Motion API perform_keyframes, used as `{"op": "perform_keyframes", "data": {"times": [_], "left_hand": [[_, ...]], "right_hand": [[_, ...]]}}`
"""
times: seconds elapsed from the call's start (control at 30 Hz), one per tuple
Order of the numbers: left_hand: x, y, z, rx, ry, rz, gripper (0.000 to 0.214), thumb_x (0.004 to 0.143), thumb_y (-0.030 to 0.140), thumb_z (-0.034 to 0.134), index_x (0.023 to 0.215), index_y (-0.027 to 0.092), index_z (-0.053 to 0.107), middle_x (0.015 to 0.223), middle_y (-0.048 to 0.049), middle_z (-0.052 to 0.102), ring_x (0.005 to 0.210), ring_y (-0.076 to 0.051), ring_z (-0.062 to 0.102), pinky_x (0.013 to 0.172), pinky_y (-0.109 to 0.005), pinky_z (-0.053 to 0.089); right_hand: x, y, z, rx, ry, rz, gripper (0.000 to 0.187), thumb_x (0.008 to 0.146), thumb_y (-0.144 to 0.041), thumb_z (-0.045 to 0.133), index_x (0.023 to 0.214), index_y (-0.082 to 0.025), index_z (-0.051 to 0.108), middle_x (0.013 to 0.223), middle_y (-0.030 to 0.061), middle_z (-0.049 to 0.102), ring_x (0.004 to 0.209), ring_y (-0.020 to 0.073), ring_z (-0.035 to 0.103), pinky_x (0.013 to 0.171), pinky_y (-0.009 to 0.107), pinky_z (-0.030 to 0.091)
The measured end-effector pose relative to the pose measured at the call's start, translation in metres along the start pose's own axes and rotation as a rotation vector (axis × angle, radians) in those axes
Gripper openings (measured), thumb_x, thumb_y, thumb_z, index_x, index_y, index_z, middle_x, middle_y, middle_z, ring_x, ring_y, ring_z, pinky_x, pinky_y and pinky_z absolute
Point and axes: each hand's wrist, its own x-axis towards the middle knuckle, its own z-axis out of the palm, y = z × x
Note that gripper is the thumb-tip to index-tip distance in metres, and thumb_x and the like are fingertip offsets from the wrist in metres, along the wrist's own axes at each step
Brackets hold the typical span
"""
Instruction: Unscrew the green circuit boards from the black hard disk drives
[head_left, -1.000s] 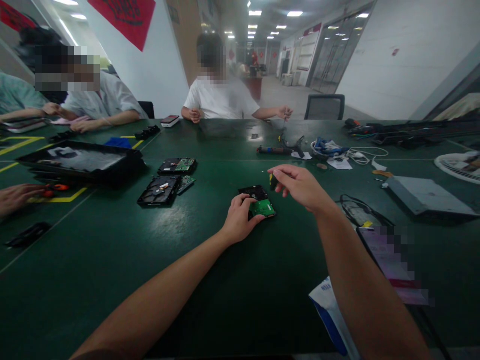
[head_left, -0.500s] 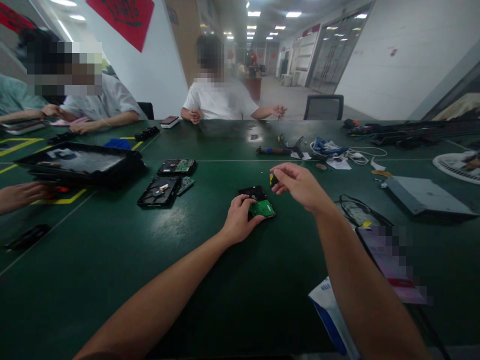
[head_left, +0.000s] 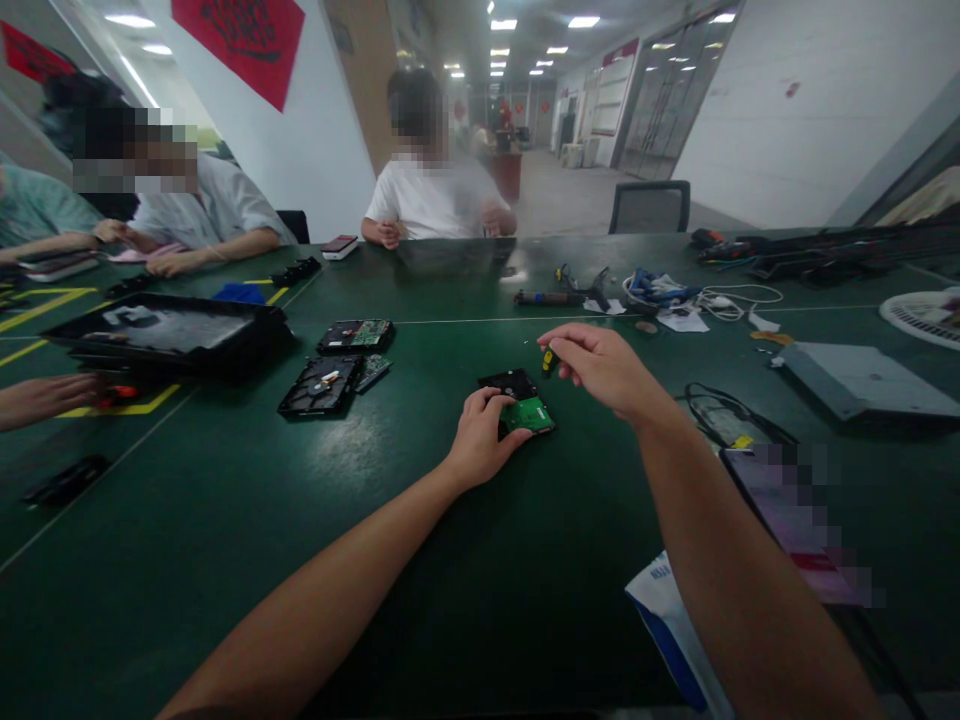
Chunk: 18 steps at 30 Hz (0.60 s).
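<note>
A small black hard drive with a green circuit board on its near end lies on the green table. My left hand grips the drive's near left corner, fingers curled over it. My right hand hovers just right of the drive, fingers pinched on a small yellow-and-black screwdriver whose tip points down toward the drive.
Two more opened drives lie to the left, beside a black tray. Cables and tools lie at the back right, a grey box at right, papers near my right arm. Other people sit across and at left; someone's hand rests at the left edge.
My right hand with the screwdriver has shifted slightly. The person across has drawn the outstretched arm back toward the body. My left hand stays on the drive.
</note>
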Motion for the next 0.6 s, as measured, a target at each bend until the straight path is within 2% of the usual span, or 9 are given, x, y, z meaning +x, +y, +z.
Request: {"op": "perform_keyframes", "data": {"times": [0.1, 0.23, 0.4, 0.6], "left_hand": [[-0.0004, 0.0000, -0.0004, 0.003, -0.005, 0.003, 0.049, 0.090, 0.045, 0.075, 0.131, 0.023, 0.059, 0.141, -0.0140, 0.052, 0.140, -0.034, 0.045, 0.117, -0.055, 0.041], [-0.0003, 0.0006, -0.0010, 0.002, -0.006, 0.002, 0.049, 0.089, 0.045, 0.076, 0.131, 0.024, 0.060, 0.141, -0.0138, 0.052, 0.140, -0.034, 0.046, 0.117, -0.055, 0.042], [-0.0002, 0.0010, -0.0007, -0.005, -0.006, -0.013, 0.050, 0.089, 0.046, 0.076, 0.131, 0.024, 0.059, 0.142, -0.0138, 0.050, 0.141, -0.035, 0.045, 0.117, -0.056, 0.041], [-0.0005, -0.0005, 0.0001, -0.002, -0.010, -0.012, 0.051, 0.090, 0.046, 0.076, 0.132, 0.023, 0.059, 0.144, -0.0149, 0.049, 0.141, -0.035, 0.044, 0.117, -0.056, 0.041]], "right_hand": [[-0.0014, -0.0019, 0.0005, -0.031, -0.012, -0.020, 0.026, 0.094, -0.045, 0.065, 0.102, -0.022, 0.076, 0.088, 0.0062, 0.075, 0.069, 0.0176, 0.064, 0.056, 0.030, 0.048], [-0.0016, -0.0019, 0.0009, -0.039, 0.011, -0.036, 0.022, 0.091, -0.042, 0.069, 0.097, -0.022, 0.072, 0.091, 0.0075, 0.075, 0.071, 0.0185, 0.065, 0.059, 0.032, 0.051], [-0.0006, -0.0008, 0.0014, -0.074, 0.066, -0.054, 0.017, 0.092, -0.039, 0.068, 0.097, -0.023, 0.073, 0.094, 0.0060, 0.075, 0.072, 0.0184, 0.065, 0.063, 0.032, 0.050], [-0.0013, -0.0023, 0.0005, -0.089, 0.033, -0.065, 0.021, 0.096, -0.039, 0.063, 0.104, -0.024, 0.075, 0.086, 0.0051, 0.074, 0.070, 0.0190, 0.065, 0.060, 0.032, 0.048]]}}
